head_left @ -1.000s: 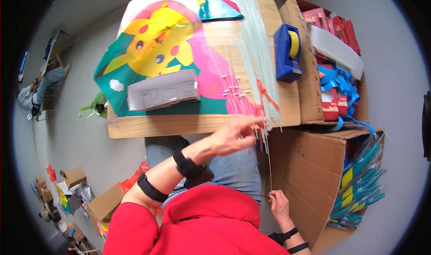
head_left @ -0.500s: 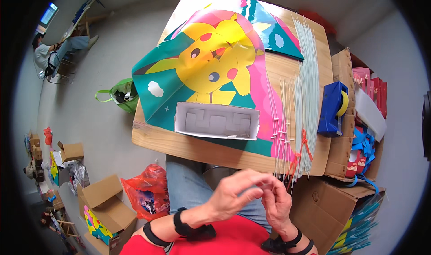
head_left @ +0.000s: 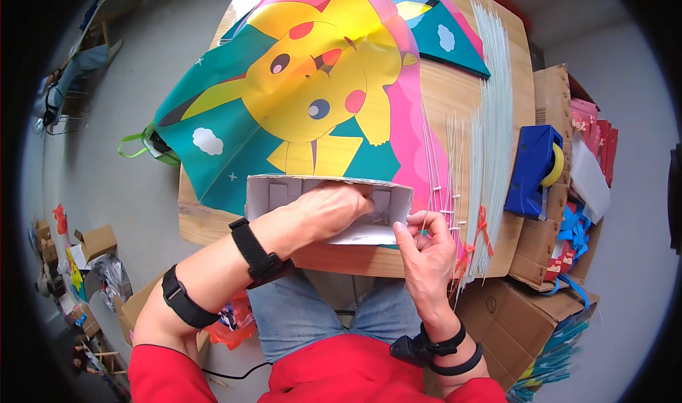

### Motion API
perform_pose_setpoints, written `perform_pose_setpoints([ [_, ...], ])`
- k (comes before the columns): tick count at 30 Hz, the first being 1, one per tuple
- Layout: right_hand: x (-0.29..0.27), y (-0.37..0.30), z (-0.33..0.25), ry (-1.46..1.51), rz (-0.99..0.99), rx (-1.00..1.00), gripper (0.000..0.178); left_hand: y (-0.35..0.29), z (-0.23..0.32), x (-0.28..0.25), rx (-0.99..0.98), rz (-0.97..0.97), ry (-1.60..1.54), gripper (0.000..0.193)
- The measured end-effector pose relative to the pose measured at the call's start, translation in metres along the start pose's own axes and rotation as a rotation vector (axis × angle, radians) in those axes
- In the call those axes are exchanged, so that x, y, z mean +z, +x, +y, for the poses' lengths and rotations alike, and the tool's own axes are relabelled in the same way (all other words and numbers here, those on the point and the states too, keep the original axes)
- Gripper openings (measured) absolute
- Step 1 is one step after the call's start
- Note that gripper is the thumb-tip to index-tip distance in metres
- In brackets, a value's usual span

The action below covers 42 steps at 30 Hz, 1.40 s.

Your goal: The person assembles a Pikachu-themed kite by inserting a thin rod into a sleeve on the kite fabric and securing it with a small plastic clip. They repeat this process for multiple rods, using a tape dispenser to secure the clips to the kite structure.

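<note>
**Working inside the white box [head_left: 284, 191]**

I'm judging that steadying the box's rim and feeling gently suits this step. The box is enclosing the curled fingers of the left hand [head_left: 339, 205]; I can't tell whether they're gripping anything. The right hand [head_left: 430, 245] is sitting by the box's right corner, thumb and forefinger close, hold unclear.

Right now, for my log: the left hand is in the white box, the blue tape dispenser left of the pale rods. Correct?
Not quite: the head view shows the blue tape dispenser right of the pale rods. The left hand is indeed in the white box.
</note>
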State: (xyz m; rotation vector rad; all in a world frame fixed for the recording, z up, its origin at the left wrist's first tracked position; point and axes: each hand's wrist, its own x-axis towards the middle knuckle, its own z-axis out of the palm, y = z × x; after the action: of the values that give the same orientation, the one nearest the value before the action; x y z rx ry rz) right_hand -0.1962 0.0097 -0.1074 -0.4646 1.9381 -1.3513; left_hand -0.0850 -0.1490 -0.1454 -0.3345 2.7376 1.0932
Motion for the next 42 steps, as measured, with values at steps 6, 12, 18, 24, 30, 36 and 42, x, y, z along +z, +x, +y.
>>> perform_pose_setpoints([
  [6, 0.003, 0.002, 0.003, 0.048, -0.001, 0.036, 0.014, 0.021, -0.006, 0.031, 0.182, 0.036, 0.056, 0.019],
  [12, 0.003, 0.005, 0.012, -0.001, 0.024, -0.024, 0.011, 0.035, -0.006, 0.042, 0.130, 0.077, 0.242, 0.015],
  [18, 0.004, 0.004, 0.009, -0.031, 0.027, -0.060, 0.010, 0.039, -0.005, 0.034, 0.089, -0.025, -0.024, 0.015],
  [24, 0.007, 0.003, 0.009, -0.090, 0.046, -0.130, 0.009, 0.042, 0.004, 0.022, -0.001, -0.116, -0.018, 0.012],
  [30, 0.009, 0.002, 0.009, -0.136, 0.075, -0.200, 0.010, 0.046, 0.003, 0.026, -0.010, -0.117, 0.008, 0.018],
  [36, 0.014, 0.003, 0.016, -0.178, 0.154, -0.310, 0.009, 0.054, 0.007, 0.024, -0.145, -0.187, 0.018, 0.024],
  [42, 0.015, 0.002, 0.020, -0.162, 0.181, -0.343, 0.009, 0.045, 0.008, 0.011, -0.029, -0.213, -0.017, 0.020],
])
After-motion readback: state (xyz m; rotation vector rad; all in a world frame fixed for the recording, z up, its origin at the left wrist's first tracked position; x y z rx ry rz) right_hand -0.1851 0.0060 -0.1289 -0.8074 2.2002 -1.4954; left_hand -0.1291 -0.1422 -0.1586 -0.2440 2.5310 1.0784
